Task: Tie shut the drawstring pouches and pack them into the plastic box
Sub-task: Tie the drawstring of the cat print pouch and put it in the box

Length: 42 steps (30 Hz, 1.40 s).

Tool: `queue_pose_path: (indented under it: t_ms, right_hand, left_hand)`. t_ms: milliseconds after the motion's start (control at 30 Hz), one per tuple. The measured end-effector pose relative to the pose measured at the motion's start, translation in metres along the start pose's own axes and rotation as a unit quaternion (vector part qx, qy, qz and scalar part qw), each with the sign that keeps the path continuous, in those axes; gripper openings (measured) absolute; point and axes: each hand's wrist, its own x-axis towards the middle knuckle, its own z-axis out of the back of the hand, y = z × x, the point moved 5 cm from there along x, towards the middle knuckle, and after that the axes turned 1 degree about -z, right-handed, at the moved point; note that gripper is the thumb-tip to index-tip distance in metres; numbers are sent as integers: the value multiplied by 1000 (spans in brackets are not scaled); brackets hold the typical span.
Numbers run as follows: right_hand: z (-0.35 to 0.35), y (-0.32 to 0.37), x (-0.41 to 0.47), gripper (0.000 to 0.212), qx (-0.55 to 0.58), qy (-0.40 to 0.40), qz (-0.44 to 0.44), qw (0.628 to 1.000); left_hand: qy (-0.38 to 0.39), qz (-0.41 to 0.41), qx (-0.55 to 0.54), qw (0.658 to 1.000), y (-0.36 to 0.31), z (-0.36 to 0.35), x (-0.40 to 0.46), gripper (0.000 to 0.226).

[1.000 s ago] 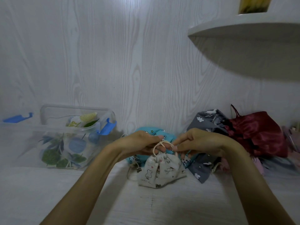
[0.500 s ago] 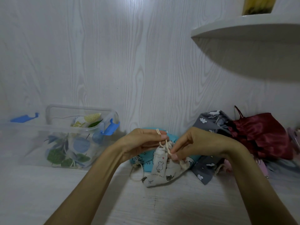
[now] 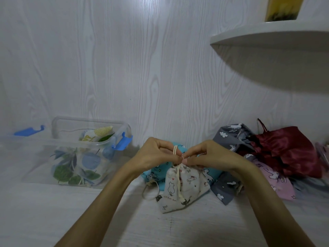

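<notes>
Since the earlier frame both hands had drawn together over the pouch mouth, the cord loop now standing upright. Left hand (image 3: 156, 155) fingertips pinched the cream cord (image 3: 175, 152); right hand (image 3: 210, 155) fingers curled on it at the gathered neck of the cat-print pouch (image 3: 181, 186), which rested on the table, well apart from the plastic box (image 3: 85, 154). Slack could probably let the knot slip before it cinched. Small print on the pouch was too blurred to read

White wood-grain wall panelling (image 3: 110, 68) behind, pale wood-grain tabletop (image 3: 160, 227) below, curved white wall shelf (image 3: 277, 32) at upper right, yellow object (image 3: 284, 8) standing on that shelf, cropped by the frame's top edge
</notes>
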Motion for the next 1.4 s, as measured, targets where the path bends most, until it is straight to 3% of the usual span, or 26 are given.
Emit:
queue_pose_path:
  t_ms: [167,300,467,700,867,1133,1233,1300,1367,1400]
  right_hand:
    - [-5,-6,7,5,23,-36,-20,999]
    - [-6,-7,9,12,72,-62,-28,995]
    - [-16,-12,11,17,224,-3,-55,973]
    - [-8,-13,13,18,227,-98,-6,969]
    - [-12,-13,10,15,277,-18,-33,960]
    - [-16,-19,11,29,329,36,-41,943]
    - [-11,-11,11,14,255,-24,-16,967]
    - [-1,-6,11,14,82,-171,23,982]
    - [5,2,7,19,-132,-318,87,935]
    - [6,2,7,19,-172,-348,107,915]
  left_hand:
    - [-89,-55,68,992,5,6,0,17]
    - [-187,-117,102,970,1,11,-3,11]
    - [-230,-156,93,956,-6,12,-8,8]
    - [-198,-144,27,969,-10,14,-8,9]
    - [-180,-142,44,972,-8,12,-6,9]
    - [-19,-23,-79,996,-5,10,-4,14]
    - [-14,13,-80,997,3,9,-2,11]
    - [-12,24,-61,998,6,7,-1,8]
    - [1,29,-45,999,6,3,0,6]
    - [6,32,-44,998,5,2,0,6]
